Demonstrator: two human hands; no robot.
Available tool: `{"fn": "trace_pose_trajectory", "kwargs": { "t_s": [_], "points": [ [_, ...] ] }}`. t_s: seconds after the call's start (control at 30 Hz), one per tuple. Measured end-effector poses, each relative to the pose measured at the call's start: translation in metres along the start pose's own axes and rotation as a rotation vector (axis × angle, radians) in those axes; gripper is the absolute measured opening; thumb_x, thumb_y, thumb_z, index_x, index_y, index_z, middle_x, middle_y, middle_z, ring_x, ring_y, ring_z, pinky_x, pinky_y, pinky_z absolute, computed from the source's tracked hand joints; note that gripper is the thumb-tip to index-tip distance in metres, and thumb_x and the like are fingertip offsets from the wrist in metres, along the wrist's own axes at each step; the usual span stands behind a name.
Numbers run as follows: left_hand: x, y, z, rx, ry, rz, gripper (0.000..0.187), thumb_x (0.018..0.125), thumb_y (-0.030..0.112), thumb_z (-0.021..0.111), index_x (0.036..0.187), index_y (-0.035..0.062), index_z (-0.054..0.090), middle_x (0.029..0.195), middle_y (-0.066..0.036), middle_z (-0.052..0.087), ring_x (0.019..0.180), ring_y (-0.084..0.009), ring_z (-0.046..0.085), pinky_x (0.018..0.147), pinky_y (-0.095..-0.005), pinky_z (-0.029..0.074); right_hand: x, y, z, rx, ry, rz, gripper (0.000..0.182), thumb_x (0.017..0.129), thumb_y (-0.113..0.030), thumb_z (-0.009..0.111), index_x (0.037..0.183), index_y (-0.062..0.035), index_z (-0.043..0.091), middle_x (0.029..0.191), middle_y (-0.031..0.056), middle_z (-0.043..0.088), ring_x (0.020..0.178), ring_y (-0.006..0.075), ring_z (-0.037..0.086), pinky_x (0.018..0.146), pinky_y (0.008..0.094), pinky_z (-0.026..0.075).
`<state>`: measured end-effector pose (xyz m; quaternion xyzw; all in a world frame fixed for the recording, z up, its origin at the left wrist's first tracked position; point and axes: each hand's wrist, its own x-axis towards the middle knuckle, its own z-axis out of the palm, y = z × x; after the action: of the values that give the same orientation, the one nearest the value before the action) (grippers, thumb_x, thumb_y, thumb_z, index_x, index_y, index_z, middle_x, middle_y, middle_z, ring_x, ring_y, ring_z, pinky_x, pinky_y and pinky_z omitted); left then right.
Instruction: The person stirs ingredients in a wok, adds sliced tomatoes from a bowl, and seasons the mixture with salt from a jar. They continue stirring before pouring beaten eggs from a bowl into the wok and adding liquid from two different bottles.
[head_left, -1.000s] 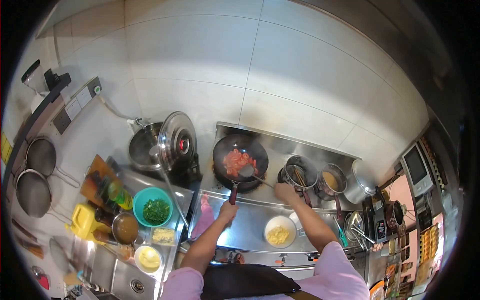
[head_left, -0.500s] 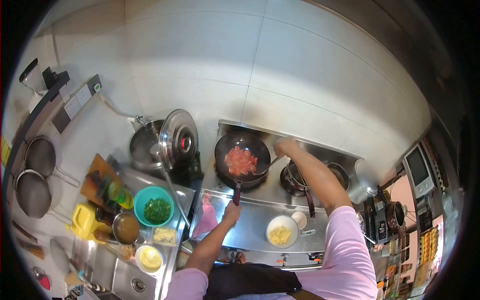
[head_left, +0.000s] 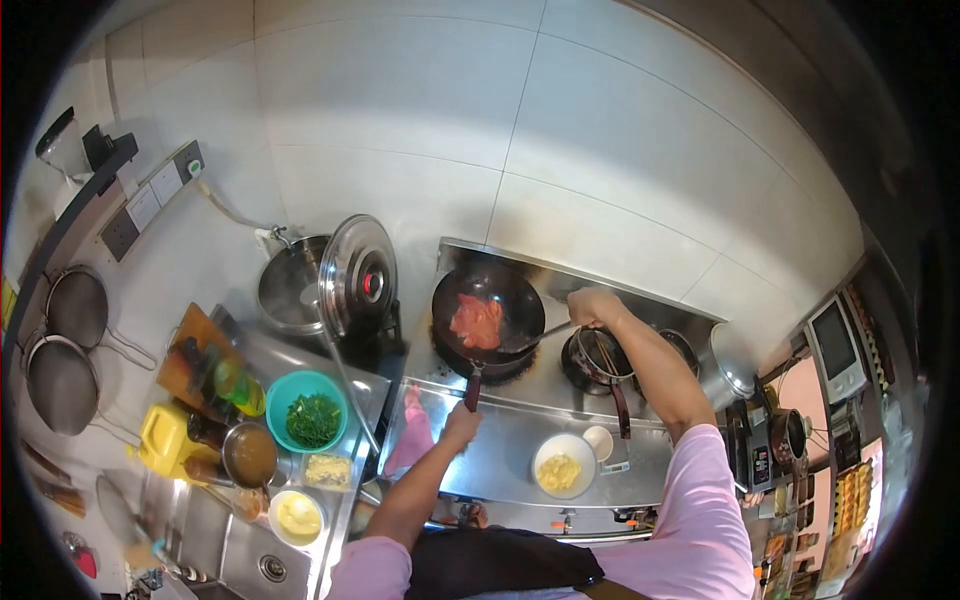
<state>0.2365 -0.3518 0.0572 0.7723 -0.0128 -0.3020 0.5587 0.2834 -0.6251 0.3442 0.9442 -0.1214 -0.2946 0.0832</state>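
A black wok (head_left: 518, 290) stands on the stove with red pieces of food (head_left: 477, 322) in it. My left hand (head_left: 462, 426) is closed round the wok's dark handle (head_left: 473, 389), which points toward me. To the right of the wok, my right hand (head_left: 594, 306) is closed round the end of a metal spatula (head_left: 549, 336). The spatula's head lies inside the wok, at the right of the food. A small pot (head_left: 590, 374) with sticks in it is just below my right hand.
A white bowl (head_left: 581, 450) of yellow food and a small cup (head_left: 599, 442) stand on the front ledge, with a pink cloth (head_left: 411, 436) to their left. A teal bowl (head_left: 337, 388) of chopped greens, a lidded pot (head_left: 290, 290) and a yellow jug (head_left: 163, 441) are at the left.
My right hand has moved a little to the right with the spatula. The red food is now bunched more tightly in the wok. My left hand remains on the handle.
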Motion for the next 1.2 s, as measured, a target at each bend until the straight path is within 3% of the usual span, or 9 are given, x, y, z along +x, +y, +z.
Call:
{"fn": "trace_pose_trajectory", "kwargs": {
  "t_s": [0.23, 0.4, 0.53, 0.63, 0.73, 0.83, 1.03, 1.13, 1.2],
  "points": [
    [0.009, -0.007, -0.001, -0.042, -0.018, -0.001, 0.021, 0.083, 0.012, 0.066, 0.093, -0.0025, 0.055, 0.058, -0.008, 0.057, 0.041, -0.0169, 0.053, 0.036, -0.0339, 0.039, 0.035, -0.023, 0.06, 0.331, 0.069, -0.052, 0.024, 0.089, -0.015, 0.053, 0.09, 0.0002, 0.072, 0.066, 0.0145, 0.065, 0.054, 0.0224, 0.064, 0.044, 0.0355, 0.049],
    [0.007, -0.008, -0.002, -0.006, -0.028, -0.008, 0.02, 0.082, 0.011, 0.066, 0.09, -0.0029, 0.055, 0.059, -0.008, 0.058, 0.04, -0.0173, 0.053, 0.035, -0.0343, 0.039, 0.03, -0.005, 0.055, 0.116, 0.412, -0.067, 0.023, 0.084, -0.018, 0.059, 0.091, -0.0017, 0.074, 0.075, 0.0188, 0.071, 0.077, 0.0354, 0.071, 0.07, 0.0449, 0.055],
    [0.005, -0.005, -0.003, -0.025, -0.011, -0.009, 0.019, 0.082, 0.011, 0.066, 0.089, -0.0028, 0.055, 0.059, -0.009, 0.058, 0.04, -0.0177, 0.053, 0.034, -0.0344, 0.039, -0.007, -0.004, 0.005, -0.08, 0.043, 0.012, 0.028, 0.08, -0.011, 0.057, 0.102, -0.0073, 0.074, 0.109, 0.0199, 0.07, 0.103, 0.0373, 0.067, 0.083, 0.0457, 0.055],
    [0.005, -0.003, -0.003, -0.026, -0.023, -0.014, 0.018, 0.082, 0.011, 0.066, 0.089, -0.0025, 0.055, 0.058, -0.009, 0.058, 0.04, -0.0176, 0.053, 0.035, -0.0341, 0.039, 0.009, -0.005, 0.032, -0.043, 0.063, 0.039, 0.027, 0.08, -0.012, 0.058, 0.102, -0.0089, 0.074, 0.109, 0.0202, 0.07, 0.102, 0.0377, 0.067, 0.082, 0.0458, 0.056],
    [0.002, -0.003, -0.003, -0.01, -0.038, -0.011, 0.018, 0.082, 0.01, 0.066, 0.088, -0.002, 0.054, 0.058, -0.008, 0.057, 0.04, -0.0172, 0.053, 0.034, -0.0338, 0.039, 0.049, -0.006, 0.092, 0.114, 0.315, 0.058, 0.025, 0.082, -0.013, 0.06, 0.102, -0.009, 0.074, 0.105, 0.0199, 0.071, 0.1, 0.0374, 0.068, 0.082, 0.0456, 0.056],
    [0.007, -0.004, -0.005, -0.013, -0.048, -0.015, 0.019, 0.083, 0.01, 0.066, 0.09, -0.0015, 0.053, 0.059, -0.008, 0.057, 0.041, -0.0166, 0.052, 0.034, -0.0333, 0.039, 0.042, -0.013, 0.093, 0.062, 0.357, 0.039, 0.023, 0.087, -0.021, 0.06, 0.104, -0.0118, 0.073, 0.102, 0.0173, 0.071, 0.096, 0.0333, 0.069, 0.081, 0.0453, 0.055],
    [0.018, -0.014, -0.001, -0.025, -0.072, -0.043, 0.021, 0.083, 0.009, 0.067, 0.094, -0.0006, 0.052, 0.06, -0.007, 0.055, 0.041, -0.0158, 0.051, 0.033, -0.0328, 0.039, 0.023, -0.005, 0.078, 0.038, 0.353, 0.017, 0.022, 0.089, -0.021, 0.058, 0.103, -0.0142, 0.073, 0.099, 0.0186, 0.071, 0.093, 0.0363, 0.069, 0.082, 0.0475, 0.054],
    [0.016, -0.012, -0.002, -0.026, -0.077, -0.047, 0.021, 0.083, 0.009, 0.067, 0.094, -0.0001, 0.052, 0.06, -0.007, 0.055, 0.041, -0.0153, 0.051, 0.033, -0.0323, 0.038, 0.031, -0.002, 0.116, 0.369, 0.361, 0.079, 0.023, 0.087, -0.016, 0.056, 0.1, -0.0088, 0.074, 0.1, 0.0205, 0.071, 0.095, 0.038, 0.069, 0.082, 0.0474, 0.055],
    [0.012, -0.008, -0.004, -0.023, -0.081, -0.049, 0.021, 0.083, 0.01, 0.067, 0.095, 0.0001, 0.052, 0.06, -0.007, 0.055, 0.042, -0.0149, 0.051, 0.033, -0.0319, 0.039, 0.042, -0.008, 0.156, 0.453, 0.371, -0.051, 0.027, 0.089, -0.018, 0.052, 0.101, -0.007, 0.073, 0.1, 0.0225, 0.07, 0.094, 0.0406, 0.068, 0.082, 0.0481, 0.054]
  ]
}}
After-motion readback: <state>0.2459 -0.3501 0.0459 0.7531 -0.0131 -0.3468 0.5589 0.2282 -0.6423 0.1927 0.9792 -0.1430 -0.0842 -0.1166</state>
